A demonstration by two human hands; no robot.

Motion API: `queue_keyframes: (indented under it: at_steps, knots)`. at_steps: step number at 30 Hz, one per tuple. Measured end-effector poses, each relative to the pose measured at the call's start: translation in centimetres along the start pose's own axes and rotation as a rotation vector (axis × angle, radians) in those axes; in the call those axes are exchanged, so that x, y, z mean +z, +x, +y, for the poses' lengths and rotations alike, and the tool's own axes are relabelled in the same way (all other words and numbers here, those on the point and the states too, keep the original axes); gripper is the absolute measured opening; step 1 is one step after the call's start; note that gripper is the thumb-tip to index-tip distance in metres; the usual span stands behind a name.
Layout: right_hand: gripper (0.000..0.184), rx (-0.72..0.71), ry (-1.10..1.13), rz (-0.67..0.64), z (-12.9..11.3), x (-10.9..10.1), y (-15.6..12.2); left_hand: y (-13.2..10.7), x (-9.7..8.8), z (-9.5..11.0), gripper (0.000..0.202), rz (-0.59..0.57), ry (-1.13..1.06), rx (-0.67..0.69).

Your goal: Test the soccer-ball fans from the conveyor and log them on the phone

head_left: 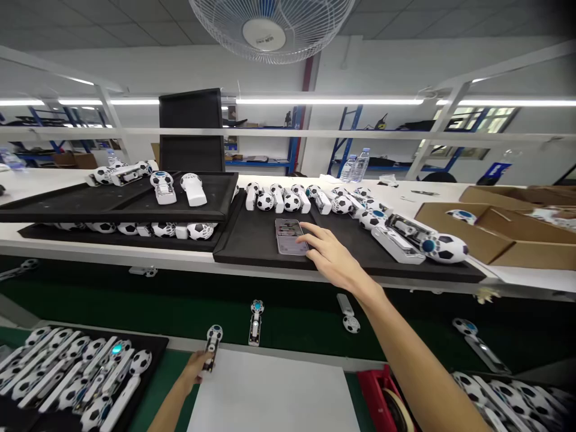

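My left hand (195, 367) is closed around the handle of a white device with a soccer-ball-patterned head (213, 337), held upright at the near edge of the green belt. My right hand (330, 255) reaches up to the shelf, its fingers stretched out and apart at the right edge of a smartphone (290, 236). The phone lies on a black tray (252, 245), its screen lit. Behind the phone, a row of similar ball-headed devices (292, 202) lies on that tray. On the belt, another such device (255, 321) lies just right of my left hand.
A white board (274, 393) lies in front of me, with a red tape dispenser (382, 399) on its right. A loaded tray (155, 348) stands at lower left. More devices (508, 399) fill the lower right. Cardboard boxes (526, 240) sit at right; a fan (270, 30) hangs overhead.
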State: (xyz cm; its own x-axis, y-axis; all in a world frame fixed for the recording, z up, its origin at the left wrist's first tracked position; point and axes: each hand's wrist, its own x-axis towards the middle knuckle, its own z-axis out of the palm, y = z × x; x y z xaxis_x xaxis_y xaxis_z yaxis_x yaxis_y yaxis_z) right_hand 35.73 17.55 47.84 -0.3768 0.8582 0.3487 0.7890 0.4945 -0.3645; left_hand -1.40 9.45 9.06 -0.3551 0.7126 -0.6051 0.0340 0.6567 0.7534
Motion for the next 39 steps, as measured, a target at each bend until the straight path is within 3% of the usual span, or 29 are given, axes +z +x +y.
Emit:
queue_keyframes:
  at_steps: [3, 6, 14, 18, 24, 33, 39]
  knots:
    - [0.037, -0.011, -0.006, -0.012, -0.1, -0.1, 0.0, -2.0, 1.9, 0.0, 0.036, -0.076, -0.122, 0.032]
    - [0.036, -0.027, 0.009, -0.027, 0.2, -0.1, 0.1, -5.6, 3.2, 0.3, 0.044, -0.121, -0.263, 0.105]
    - [0.029, -0.014, 0.13, 0.092, 0.6, 0.0, 0.1, -21.7, 5.1, 4.8, 0.074, -0.24, -0.755, 0.23]
    - [0.03, -0.021, 0.105, 0.085, 0.5, 0.1, 0.1, -26.6, 5.7, 6.2, 0.071, -0.374, -0.837, 0.249]
    - [0.032, -0.058, 0.055, 0.068, 1.0, 0.2, 0.2, -29.4, 6.5, 6.4, 0.093, -0.574, -0.889, 0.323]
    - [0.046, -0.037, -0.019, -0.026, 0.6, 0.2, 0.5, -32.5, 4.6, 8.7, 0.062, -0.75, -0.745, 0.466]
    - [0.047, -0.054, -0.064, -0.039, 0.6, 0.4, 0.5, -33.4, 3.9, 9.2, 0.062, -0.789, -0.706, 0.458]
